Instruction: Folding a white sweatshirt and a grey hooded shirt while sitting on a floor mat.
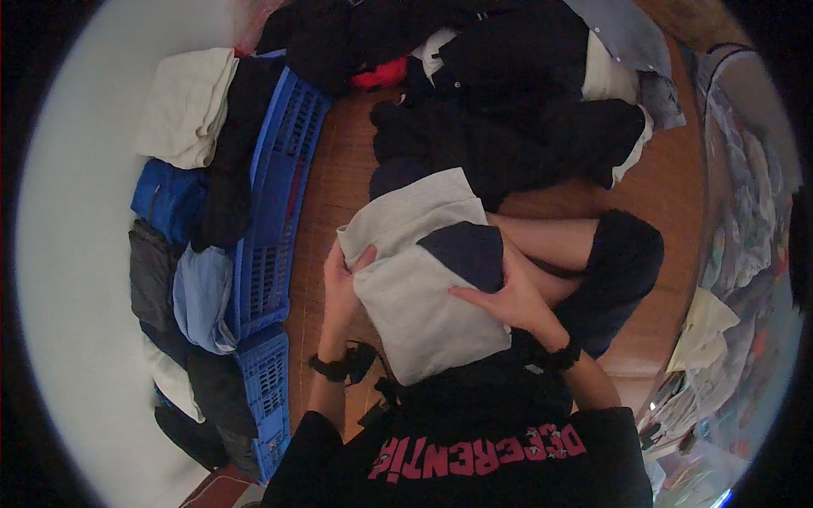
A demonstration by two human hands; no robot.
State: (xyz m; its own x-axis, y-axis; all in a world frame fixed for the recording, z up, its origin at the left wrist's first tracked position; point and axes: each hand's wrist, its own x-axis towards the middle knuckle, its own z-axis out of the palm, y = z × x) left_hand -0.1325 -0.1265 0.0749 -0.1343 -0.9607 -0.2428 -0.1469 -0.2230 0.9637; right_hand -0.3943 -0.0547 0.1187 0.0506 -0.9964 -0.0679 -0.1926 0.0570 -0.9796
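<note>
Over the lap lies a pale, off-white cloth garment, partly folded, with a dark navy patch of fabric showing at its upper right. My left hand grips its left edge, thumb on top of the cloth. On the right side, my right hand pinches the garment beside the navy part, its thumb on the pale fabric and the other fingers mostly hidden. Beyond the garment, black clothing is heaped on the wooden floor.
Blue plastic baskets stand at the left, with folded clothes in them, among them a cream cloth and light blue denim. Clear plastic bags lie along the right. A grey-blue garment tops the far heap.
</note>
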